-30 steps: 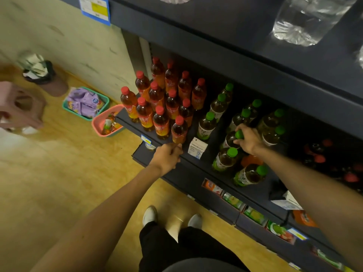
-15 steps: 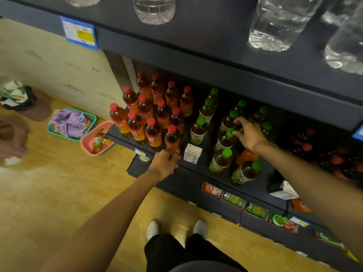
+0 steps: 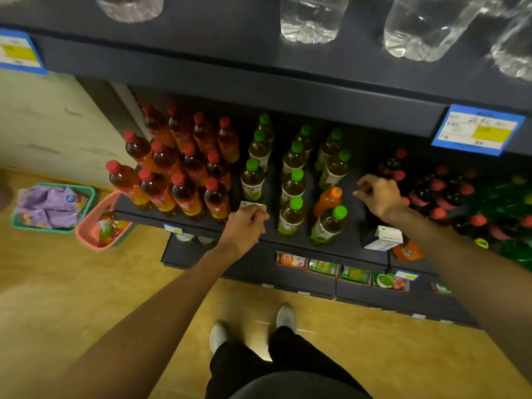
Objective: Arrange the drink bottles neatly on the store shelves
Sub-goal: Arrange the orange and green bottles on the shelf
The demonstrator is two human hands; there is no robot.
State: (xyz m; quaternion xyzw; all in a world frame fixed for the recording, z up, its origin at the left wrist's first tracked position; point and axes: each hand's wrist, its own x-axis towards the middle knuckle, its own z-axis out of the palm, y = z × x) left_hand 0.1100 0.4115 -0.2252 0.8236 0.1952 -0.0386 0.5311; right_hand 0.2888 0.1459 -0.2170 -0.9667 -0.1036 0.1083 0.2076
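Note:
On the dark middle shelf (image 3: 354,240), red-capped amber bottles (image 3: 178,180) stand grouped at the left. To their right are three rows of green-capped bottles (image 3: 293,182). An orange bottle (image 3: 328,200) stands in the right-hand row, behind its front bottle. My left hand (image 3: 246,226) is at the shelf's front edge, fingers curled around a white price card (image 3: 250,205) between the red and green groups. My right hand (image 3: 378,194) hovers over bare shelf to the right of the green-capped rows, fingers loosely curled and holding nothing.
Dark bottles with red caps (image 3: 443,197) and green bottles (image 3: 509,203) fill the shelf's right end. A white card (image 3: 385,237) stands near its front. Clear water bottles (image 3: 311,21) stand on the top shelf. A teal basket (image 3: 17,223) and a pink basket (image 3: 86,228) sit on the floor.
My right hand let go of a green-capped bottle and moved right over bare shelf. My left hand shifted right onto the white price card. The view tilted upward.

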